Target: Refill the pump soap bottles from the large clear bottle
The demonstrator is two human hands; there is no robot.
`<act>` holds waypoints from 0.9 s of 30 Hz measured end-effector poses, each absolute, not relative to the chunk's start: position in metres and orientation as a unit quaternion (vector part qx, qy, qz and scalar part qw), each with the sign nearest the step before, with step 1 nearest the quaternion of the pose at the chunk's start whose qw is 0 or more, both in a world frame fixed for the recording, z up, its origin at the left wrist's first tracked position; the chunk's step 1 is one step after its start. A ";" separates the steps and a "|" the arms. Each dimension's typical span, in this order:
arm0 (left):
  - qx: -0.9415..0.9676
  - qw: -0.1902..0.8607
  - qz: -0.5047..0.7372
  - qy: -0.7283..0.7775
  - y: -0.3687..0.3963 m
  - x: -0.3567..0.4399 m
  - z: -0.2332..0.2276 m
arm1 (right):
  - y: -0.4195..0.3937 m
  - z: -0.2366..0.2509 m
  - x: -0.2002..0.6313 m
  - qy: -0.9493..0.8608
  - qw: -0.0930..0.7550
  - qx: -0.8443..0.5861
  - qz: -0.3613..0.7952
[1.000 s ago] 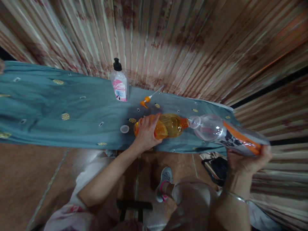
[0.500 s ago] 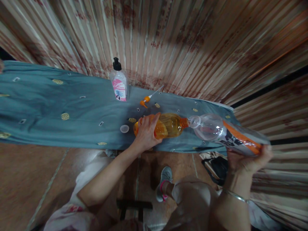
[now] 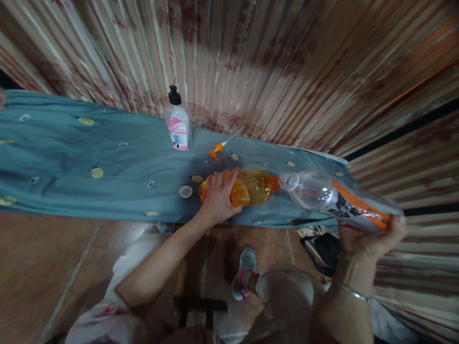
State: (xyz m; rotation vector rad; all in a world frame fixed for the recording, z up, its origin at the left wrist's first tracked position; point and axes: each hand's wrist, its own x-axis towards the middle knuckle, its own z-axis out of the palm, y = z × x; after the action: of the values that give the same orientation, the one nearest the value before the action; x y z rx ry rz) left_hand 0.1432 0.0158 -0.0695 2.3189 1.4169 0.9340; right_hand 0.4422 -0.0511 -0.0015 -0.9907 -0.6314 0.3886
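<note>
Hardly any change is seen. The clear bottle (image 3: 337,198), gripped at its base by the right hand (image 3: 371,239), has been shifted very slightly, its base end a touch farther from the orange bottle (image 3: 251,186); its mouth is kept at that bottle's neck. The right thumb has been moved marginally outward.

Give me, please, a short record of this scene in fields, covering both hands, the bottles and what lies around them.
left hand: grips the orange bottle, which lies tilted, its neck to the right
right hand: holds the clear bottle by its base, tipped on its side
bottle mouths: meet neck to neck above the cloth
surface: blue-grey cloth with small patterns
nearby: white cap lying left of the orange bottle; orange pump head lying behind it; pump bottle with pink label standing upright
backdrop: striped curtain
</note>
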 end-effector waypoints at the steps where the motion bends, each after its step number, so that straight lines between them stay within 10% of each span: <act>1: 0.800 0.135 0.322 0.488 0.016 0.143 -0.069 | -0.051 -0.002 0.443 -0.298 0.814 -0.464 0.182; 27: 0.803 0.124 0.332 0.479 0.016 0.143 -0.071 | -0.053 -0.001 0.443 -0.296 0.810 -0.471 0.187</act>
State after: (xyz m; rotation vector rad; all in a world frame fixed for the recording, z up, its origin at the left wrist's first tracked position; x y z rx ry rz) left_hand 0.1430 0.0161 -0.0708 2.3409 1.3980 0.9674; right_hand 0.4429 -0.0533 -0.0008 -1.0058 -0.6330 0.3987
